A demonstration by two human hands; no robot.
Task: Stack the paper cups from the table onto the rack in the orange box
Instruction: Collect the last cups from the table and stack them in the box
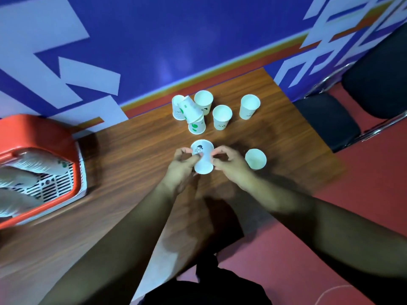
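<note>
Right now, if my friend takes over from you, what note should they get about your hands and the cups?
Left hand and right hand both pinch one paper cup above the table.
One loose cup stands beside the right hand; a group of cups waits near the far edge, one tilted on others.
Done: cup stacks already lie on the rack in the orange box, at the left.
To do: rack the held cup, then the rest.

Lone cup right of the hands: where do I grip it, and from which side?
Pinch the lone cup across its side wall just below the rim, coming from above on its left, nearest the right hand, now busy with the printed cup. It seems to stand upright, apart from others, wall free all round.
</note>
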